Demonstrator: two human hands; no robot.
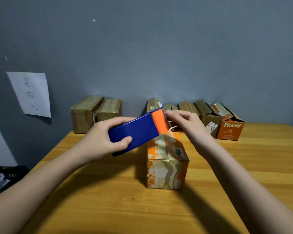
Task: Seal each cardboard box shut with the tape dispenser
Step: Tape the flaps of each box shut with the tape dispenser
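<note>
An orange and white cardboard box point(167, 159) lies lengthwise in the middle of the wooden table point(108, 200), its top flaps closed. My left hand point(100, 141) grips the blue body of a tape dispenser point(137, 130), held tilted above the box's far end. The dispenser's orange front with the toothed blade points up and right. My right hand point(186, 124) pinches at the blade end with its fingertips, apparently on the clear tape end, which is hard to make out.
Two taped brown boxes point(95, 114) stand at the back left against the grey wall. Several boxes with open flaps point(208, 115), one orange with "PRAMY" point(230, 130), line the back right. A paper note point(30, 93) hangs on the wall.
</note>
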